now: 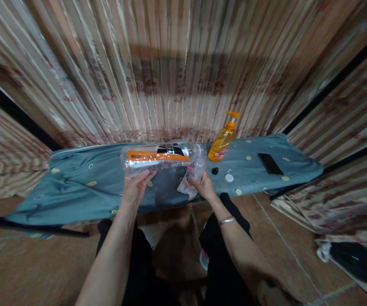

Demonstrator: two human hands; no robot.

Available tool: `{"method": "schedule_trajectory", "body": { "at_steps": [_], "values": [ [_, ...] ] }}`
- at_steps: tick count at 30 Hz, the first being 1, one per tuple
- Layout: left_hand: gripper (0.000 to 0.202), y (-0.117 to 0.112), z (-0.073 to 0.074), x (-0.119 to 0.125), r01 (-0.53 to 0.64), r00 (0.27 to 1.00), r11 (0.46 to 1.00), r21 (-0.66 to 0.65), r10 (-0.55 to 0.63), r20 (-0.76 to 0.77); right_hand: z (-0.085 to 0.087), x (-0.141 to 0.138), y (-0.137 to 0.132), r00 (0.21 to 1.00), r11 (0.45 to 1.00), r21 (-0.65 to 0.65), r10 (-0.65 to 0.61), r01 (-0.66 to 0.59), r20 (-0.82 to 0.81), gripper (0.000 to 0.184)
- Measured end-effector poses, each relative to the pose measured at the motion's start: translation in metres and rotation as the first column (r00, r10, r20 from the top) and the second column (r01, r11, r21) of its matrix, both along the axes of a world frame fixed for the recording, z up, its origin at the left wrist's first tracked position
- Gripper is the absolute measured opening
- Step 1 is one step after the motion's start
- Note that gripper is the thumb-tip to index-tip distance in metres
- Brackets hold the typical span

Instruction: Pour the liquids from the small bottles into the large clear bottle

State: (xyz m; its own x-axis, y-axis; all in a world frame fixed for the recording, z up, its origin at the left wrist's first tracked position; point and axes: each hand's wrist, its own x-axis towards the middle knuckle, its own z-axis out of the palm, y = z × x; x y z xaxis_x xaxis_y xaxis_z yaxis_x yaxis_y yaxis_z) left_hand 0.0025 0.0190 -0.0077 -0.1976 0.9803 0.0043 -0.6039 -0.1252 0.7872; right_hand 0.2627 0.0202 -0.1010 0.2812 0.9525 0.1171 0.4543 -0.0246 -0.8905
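Note:
My left hand (137, 182) is closed around the base end of a large clear plastic bottle (157, 157) with an orange, silver and black label. This bottle lies sideways in the air, its neck pointing right. In my right hand (204, 185) is a smaller clear plastic bottle (197, 163), roughly upright, with its top close to the large bottle's neck. Whether the two mouths touch, I cannot tell. A whitish crumpled cloth or wrapper (186, 187) shows below the small bottle. Right of my right hand lie a black cap (214, 171) and a white cap (229, 177).
A pump bottle of yellow-orange liquid (223, 142) stands at the back of the narrow table, which has a blue-green cloth (81, 182). A dark phone (270, 164) lies at the right. Striped curtains (170, 63) hang behind, and dark bars slope at both sides.

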Motion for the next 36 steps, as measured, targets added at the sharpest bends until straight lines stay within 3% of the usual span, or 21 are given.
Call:
{"method": "schedule_trajectory", "body": {
  "at_steps": [8,21,36],
  "values": [
    [0.051,0.000,0.001,0.001,-0.007,1.000,1.000,0.005,0.008,-0.012,0.005,-0.001,-0.002,1.000,0.998,-0.068,-0.004,0.005,0.022,0.074],
    [0.058,-0.001,0.001,0.000,-0.003,1.000,1.000,0.002,0.003,-0.031,0.007,0.001,-0.003,0.999,0.997,-0.071,0.001,0.002,0.036,0.065],
    [0.054,0.000,-0.003,-0.001,0.002,1.000,1.000,-0.011,-0.002,-0.025,0.008,-0.001,-0.002,1.000,0.998,-0.069,-0.007,0.008,0.017,0.072]
  ]
}}
